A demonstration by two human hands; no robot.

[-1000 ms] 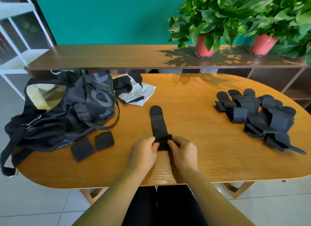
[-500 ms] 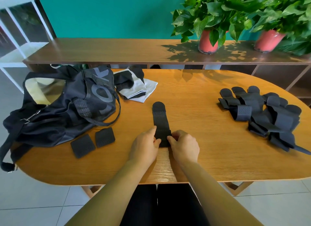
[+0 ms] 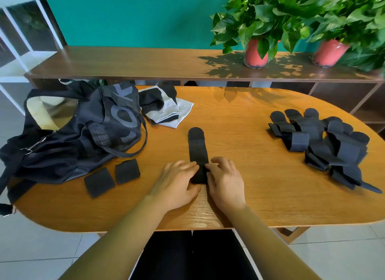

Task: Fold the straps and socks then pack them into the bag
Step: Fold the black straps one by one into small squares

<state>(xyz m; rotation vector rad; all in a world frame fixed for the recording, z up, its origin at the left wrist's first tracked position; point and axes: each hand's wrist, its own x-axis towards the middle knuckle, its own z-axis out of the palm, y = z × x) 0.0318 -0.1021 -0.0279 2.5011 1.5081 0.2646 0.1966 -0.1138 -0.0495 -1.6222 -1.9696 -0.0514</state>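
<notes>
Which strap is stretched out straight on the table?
The strap in the middle, lying lengthwise; the two folded squares lie to its left, the jumbled pile at right.

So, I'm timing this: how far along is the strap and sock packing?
Done: two folded black perforated squares by the open black bag. In hand: left hand and right hand folding a long black strap. Left: black strap pile, black-and-white socks, all packing.

The left grip [image 3: 177, 183] and right grip [image 3: 227, 181], at lower centre of the frame, no longer pinch the near end of the strap [image 3: 198, 150]. Their fingers have flattened and now press its folded end onto the surface [image 3: 250, 154].
</notes>
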